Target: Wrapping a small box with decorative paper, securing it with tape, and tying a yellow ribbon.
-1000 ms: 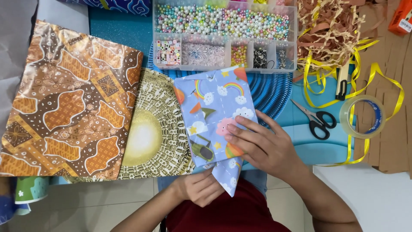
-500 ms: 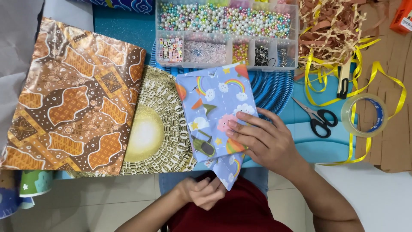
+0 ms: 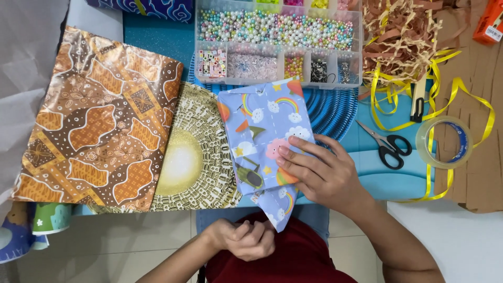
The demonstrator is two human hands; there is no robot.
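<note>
A parcel wrapped in lavender paper (image 3: 259,120), printed with rainbows and clouds, lies at the table's front edge. My right hand (image 3: 319,175) rests on its lower right part, fingers stretched flat and pressing it down. A pointed flap of the same paper (image 3: 277,209) hangs over the edge toward my red shirt. My left hand (image 3: 243,238) is below the table edge, just left of the flap's tip, with its fingers curled shut. I cannot tell whether anything small is pinched in it.
A clear compartment box of beads (image 3: 277,44) stands behind the parcel. Brown patterned foil paper (image 3: 99,120) and a gold round-patterned sheet (image 3: 194,157) lie to the left. Scissors (image 3: 387,144), a tape roll (image 3: 443,141), yellow ribbon (image 3: 461,84) and shredded paper (image 3: 401,34) are on the right.
My left hand has let go of the hanging flap and drawn down and back toward my body, fingers closing. My right hand has stayed on the parcel.
</note>
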